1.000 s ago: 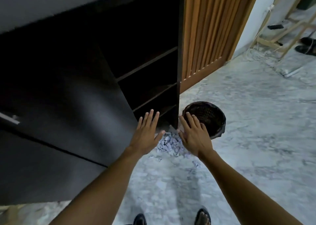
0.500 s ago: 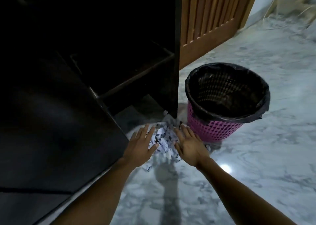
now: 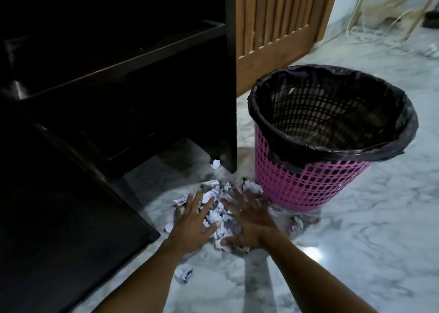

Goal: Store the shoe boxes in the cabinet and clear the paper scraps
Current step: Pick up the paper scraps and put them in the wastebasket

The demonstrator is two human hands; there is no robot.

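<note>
A pile of crumpled white paper scraps lies on the marble floor in front of the dark cabinet. My left hand lies flat with spread fingers on the pile's left side. My right hand lies flat on its right side, thumb low toward me. Neither hand grips anything. Stray scraps lie at the cabinet foot, near my left forearm and beside the basket. No shoe boxes are visible; the cabinet shelves look dark.
A pink mesh waste basket with a black liner stands just right of the pile. The open cabinet door juts out on the left. A slatted wooden door stands behind, and cables lie at the far right.
The view has dropped closer to the floor. Both hands have come down onto the paper pile and spread wider across it; more stray scraps are now visible.
</note>
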